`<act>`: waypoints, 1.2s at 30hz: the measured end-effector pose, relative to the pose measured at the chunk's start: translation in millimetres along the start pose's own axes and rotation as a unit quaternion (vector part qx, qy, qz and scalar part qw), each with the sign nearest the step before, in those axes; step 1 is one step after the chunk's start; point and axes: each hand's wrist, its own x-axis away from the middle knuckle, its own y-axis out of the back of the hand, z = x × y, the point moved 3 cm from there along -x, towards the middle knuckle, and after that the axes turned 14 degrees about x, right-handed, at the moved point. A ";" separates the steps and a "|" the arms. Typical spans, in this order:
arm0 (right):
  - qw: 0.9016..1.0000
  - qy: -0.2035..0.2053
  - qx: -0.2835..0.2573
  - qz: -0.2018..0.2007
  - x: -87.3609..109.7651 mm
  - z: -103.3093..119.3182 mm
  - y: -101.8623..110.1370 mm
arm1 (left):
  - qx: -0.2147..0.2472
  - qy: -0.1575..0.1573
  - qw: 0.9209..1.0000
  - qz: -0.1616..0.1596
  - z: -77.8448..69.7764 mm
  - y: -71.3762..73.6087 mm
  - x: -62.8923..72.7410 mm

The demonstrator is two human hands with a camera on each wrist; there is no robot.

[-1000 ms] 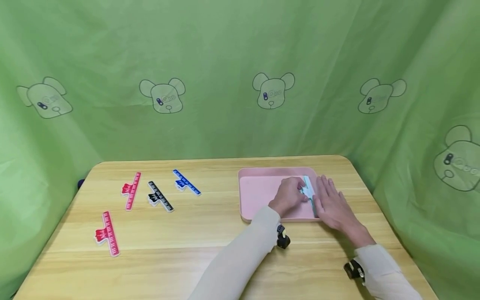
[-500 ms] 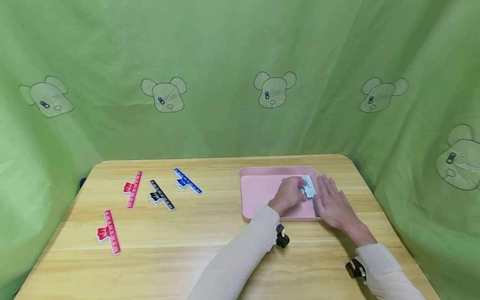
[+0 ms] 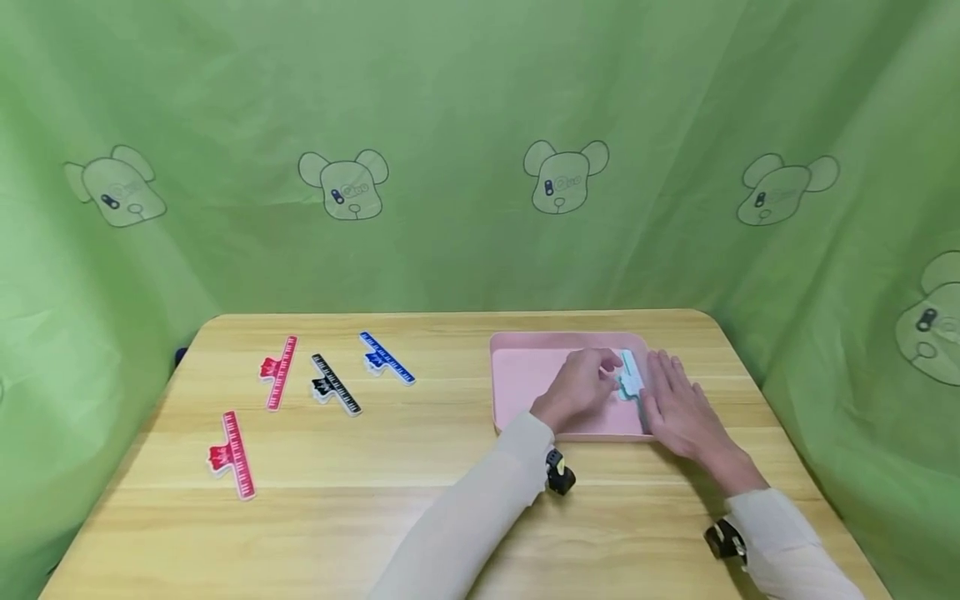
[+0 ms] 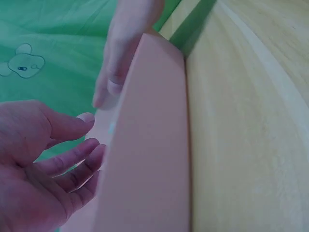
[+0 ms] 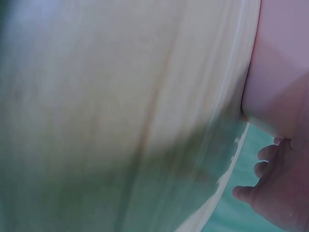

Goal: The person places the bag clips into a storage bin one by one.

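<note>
Turquoise-white ruler-shaped clip lies inside pink rectangular tray, three o'clock side; left hand, fingers parted, beside it; right hand, fingers straight. Four red, black, blue clips remain outside, nine o'clock.

Table: tray right of centre, one clip inside at right end; four clips at left. Curtain behind.

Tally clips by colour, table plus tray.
Red clips: 2
Black clip: 1
Blue clip: 1
Turquoise clip, in the pink tray: 1
Total: 5 clips in view
</note>
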 end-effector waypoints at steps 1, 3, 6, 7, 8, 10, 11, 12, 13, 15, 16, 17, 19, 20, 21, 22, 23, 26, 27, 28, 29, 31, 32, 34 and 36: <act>1.000 -0.001 -0.001 0.001 0.1 -0.2 0.5 | -0.003 -0.008 1.000 0.000 -2.7 1.0 0.1; 1.000 -0.004 0.000 0.002 0.2 -1.2 0.7 | -0.010 -0.019 1.000 0.000 -8.2 3.3 0.3; 1.000 -0.005 0.001 0.003 0.5 -2.3 0.8 | -0.021 -0.030 0.999 0.002 -16.6 7.3 2.0; 1.000 -0.007 0.002 0.002 0.7 -2.4 1.1 | -0.026 -0.032 0.999 0.002 -19.3 8.8 3.1; 1.000 -0.007 0.003 0.002 0.8 -2.8 1.2 | -0.032 -0.033 0.999 0.002 -21.8 10.3 4.5; 1.000 -0.007 0.005 0.002 0.7 -3.1 1.2 | -0.042 -0.039 0.998 0.003 -26.5 13.2 7.6; 1.000 -0.006 0.005 0.001 0.6 -3.2 1.2 | -0.047 -0.043 0.998 0.002 -28.4 14.5 9.1; 1.000 -0.006 0.006 0.001 0.5 -3.1 1.5 | -0.052 -0.046 0.998 0.001 -30.3 16.0 11.1; 1.000 -0.006 0.007 0.000 0.3 -3.1 1.6 | -0.057 -0.051 0.997 0.000 -31.9 17.2 13.0; 1.000 -0.005 0.008 -0.001 0.2 -2.8 1.6 | -0.070 -0.062 0.996 -0.001 -34.4 19.4 17.0; 1.000 -0.005 0.008 -0.001 0.2 -2.7 1.5 | -0.076 -0.068 0.995 -0.002 -35.5 20.5 19.1; 1.000 -0.004 0.008 -0.002 0.3 -2.7 1.5 | -0.082 -0.072 0.994 -0.005 -36.5 21.5 21.1; 1.000 -0.003 0.007 -0.004 0.5 -3.1 0.9 | -0.092 -0.083 0.992 -0.007 -38.3 23.3 25.6; 1.000 -0.002 0.006 -0.006 1.0 -3.3 0.5 | -0.096 -0.088 0.991 -0.007 -38.9 23.7 27.8; 1.000 -0.002 0.004 -0.008 1.3 -3.9 -0.1 | -0.099 -0.094 0.991 -0.006 -39.6 24.1 30.3; 1.000 -0.001 0.005 -0.010 2.1 -4.3 -0.6 | -0.100 -0.097 0.990 -0.003 -40.1 24.2 32.9; 1.000 -0.002 0.005 -0.011 3.0 -4.5 -0.9 | -0.101 -0.101 0.990 -0.001 -40.4 24.3 35.8; 1.000 -0.003 0.007 -0.015 5.2 -5.4 -2.3 | -0.110 -0.111 0.988 0.003 -41.2 25.8 45.1; 1.000 -0.003 0.005 -0.015 5.4 -5.4 -2.5 | -0.112 -0.113 0.987 0.001 -41.6 27.1 48.2; 1.000 -0.003 0.005 -0.016 5.4 -4.9 -2.6 | -0.114 -0.117 0.987 -0.002 -42.2 28.8 51.1; 1.000 -0.002 0.004 -0.016 4.7 -4.7 -2.7 | -0.116 -0.120 0.986 -0.007 -43.1 31.1 54.0; 1.000 0.000 0.002 -0.015 2.8 -3.7 -2.6 | -0.117 -0.126 0.985 -0.018 -45.2 36.4 59.0; 1.000 0.000 0.003 -0.014 1.9 -2.7 -2.3 | -0.116 -0.129 0.985 -0.022 -46.2 39.1 61.3; 1.000 -0.001 0.007 -0.012 0.5 -1.8 -1.9 | -0.118 -0.134 0.983 -0.029 -48.2 44.0 65.4; 1.000 -0.004 0.009 -0.009 0.1 -0.8 -1.6 | -0.118 -0.138 0.983 -0.033 -49.6 48.8 69.4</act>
